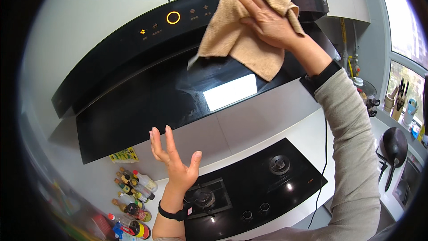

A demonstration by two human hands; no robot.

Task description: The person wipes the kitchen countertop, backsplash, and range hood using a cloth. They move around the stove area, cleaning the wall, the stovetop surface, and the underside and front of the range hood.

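Note:
My right hand [267, 23] presses a tan cloth [220, 36] against the upper right part of a black range hood [133, 93]. The cloth hangs in folds over the hood's control strip and its glossy panel. A lit ring and small icons show on the strip, left of the cloth. Whitish smears mark the panel below, beside a bright reflection. My left hand [179, 164] is raised, empty, fingers apart, just below the hood's lower edge. Under it lies a black glass gas hob [247, 187] with two burners and two knobs.
Several sauce and oil bottles [137, 190] stand on the counter at lower left. A dark cord [324, 154] runs down past the hob's right side. Farther right are a lidded pot [366, 90], a black frying pan [395, 145] and a knife block [398, 107] by the window.

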